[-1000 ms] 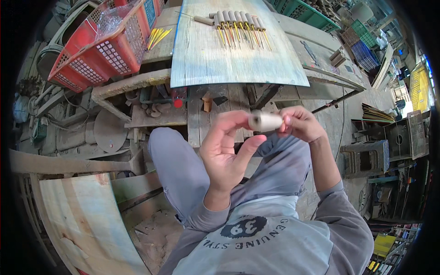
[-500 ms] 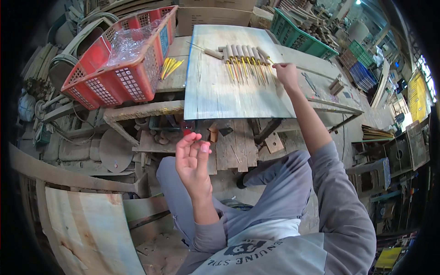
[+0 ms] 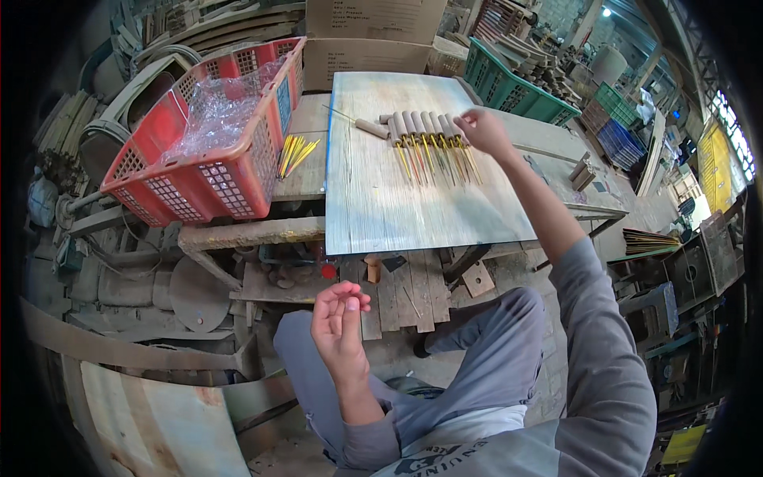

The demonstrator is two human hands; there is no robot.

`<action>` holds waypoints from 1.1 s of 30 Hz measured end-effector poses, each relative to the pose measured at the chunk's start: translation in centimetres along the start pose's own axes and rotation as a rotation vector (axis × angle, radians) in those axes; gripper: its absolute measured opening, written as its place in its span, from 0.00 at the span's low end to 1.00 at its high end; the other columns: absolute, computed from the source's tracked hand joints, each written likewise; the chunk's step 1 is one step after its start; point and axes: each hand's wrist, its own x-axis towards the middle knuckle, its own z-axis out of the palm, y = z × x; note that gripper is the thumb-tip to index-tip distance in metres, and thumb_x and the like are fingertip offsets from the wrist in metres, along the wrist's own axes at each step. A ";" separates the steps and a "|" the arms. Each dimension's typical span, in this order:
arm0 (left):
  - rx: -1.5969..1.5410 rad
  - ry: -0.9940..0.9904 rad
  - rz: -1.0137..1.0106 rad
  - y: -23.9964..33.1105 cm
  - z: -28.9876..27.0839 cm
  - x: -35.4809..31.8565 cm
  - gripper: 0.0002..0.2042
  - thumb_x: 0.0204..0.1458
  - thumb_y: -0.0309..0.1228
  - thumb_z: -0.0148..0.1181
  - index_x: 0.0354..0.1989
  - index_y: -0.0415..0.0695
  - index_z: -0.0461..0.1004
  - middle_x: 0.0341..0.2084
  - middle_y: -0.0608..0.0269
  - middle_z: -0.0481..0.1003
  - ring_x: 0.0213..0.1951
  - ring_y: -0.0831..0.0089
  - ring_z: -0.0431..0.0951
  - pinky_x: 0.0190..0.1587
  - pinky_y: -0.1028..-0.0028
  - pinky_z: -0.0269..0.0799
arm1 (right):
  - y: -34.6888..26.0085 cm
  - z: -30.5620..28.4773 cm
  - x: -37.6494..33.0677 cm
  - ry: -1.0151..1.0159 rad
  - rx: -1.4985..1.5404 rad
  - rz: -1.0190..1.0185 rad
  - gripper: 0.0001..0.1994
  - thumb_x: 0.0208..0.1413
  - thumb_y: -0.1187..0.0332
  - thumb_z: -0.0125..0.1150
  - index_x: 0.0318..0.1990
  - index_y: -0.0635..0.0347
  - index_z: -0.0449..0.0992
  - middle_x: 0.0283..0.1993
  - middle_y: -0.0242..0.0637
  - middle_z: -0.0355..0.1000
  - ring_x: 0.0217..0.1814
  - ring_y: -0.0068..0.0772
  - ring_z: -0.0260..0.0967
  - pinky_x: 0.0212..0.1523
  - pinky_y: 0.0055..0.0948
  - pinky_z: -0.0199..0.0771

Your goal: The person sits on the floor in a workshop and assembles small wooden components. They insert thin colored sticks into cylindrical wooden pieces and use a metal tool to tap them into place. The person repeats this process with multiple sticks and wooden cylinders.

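Note:
Several round, pale wooden handles (image 3: 420, 122) lie side by side on a pale board (image 3: 373, 215), dark collars and thin yellow-tipped rods pointing toward me. My right hand (image 3: 485, 132) reaches to the row's right end, its bent fingertips at the rightmost handle (image 3: 451, 125); the fingers partly hide the contact. One separate handle (image 3: 372, 128) with a thin rod lies slanted left of the row. My left hand (image 3: 340, 327) hovers before the board's near edge, palm up, its fingers loosely curled and a little apart from the thumb. Nothing shows in it.
A red plastic crate (image 3: 246, 159) holding clear plastic wrap stands left of the board. Beside it lies a bunch of yellow sticks (image 3: 298, 155). Cardboard boxes (image 3: 366, 60) and a green crate (image 3: 517, 91) of wood pieces stand behind. A small wooden block (image 3: 582, 173) sits right.
The view has tilted, so the table sits lower in the picture. My right hand has moved from a yellow rod to the handle end. The rightmost handle, slanted before, now lines up with the row.

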 end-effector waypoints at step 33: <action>0.089 -0.173 -0.110 -4.1 2.9 -0.2 0.10 0.59 0.30 0.47 0.44 0.38 0.67 0.39 0.59 0.71 0.38 0.71 0.73 0.40 0.73 0.67 | 27.3 -15.5 -12.0 0.406 -0.302 0.256 0.14 0.44 0.58 0.65 0.39 0.51 0.80 0.34 0.39 0.73 0.41 0.42 0.70 0.44 0.38 0.68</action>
